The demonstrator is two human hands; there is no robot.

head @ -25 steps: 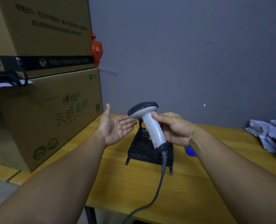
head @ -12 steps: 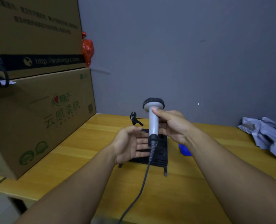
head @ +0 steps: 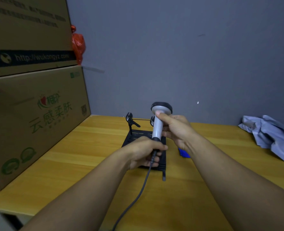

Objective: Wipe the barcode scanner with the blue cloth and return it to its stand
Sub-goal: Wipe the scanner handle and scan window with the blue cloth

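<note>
The grey barcode scanner (head: 157, 125) stands upright above the black stand (head: 134, 137), its dark head on top and its grey cable (head: 138, 195) trailing toward me. My right hand (head: 176, 130) grips the scanner's handle just under the head. My left hand (head: 144, 152) is closed around the scanner's base, where the cable leaves it. The stand's two cradle hooks (head: 129, 119) rise behind the scanner. A corner of the blue cloth (head: 183, 153) lies on the table right of the stand, mostly hidden by my right forearm.
Two stacked cardboard boxes (head: 34, 114) fill the left side of the wooden table (head: 71, 164). A crumpled grey-blue cloth (head: 269, 137) lies at the right by the grey wall. A red bag (head: 78, 44) hangs behind the upper box.
My left hand went from open beside the scanner to closed on its base. The scanner turned upright over the stand. The view shifted slightly left.
</note>
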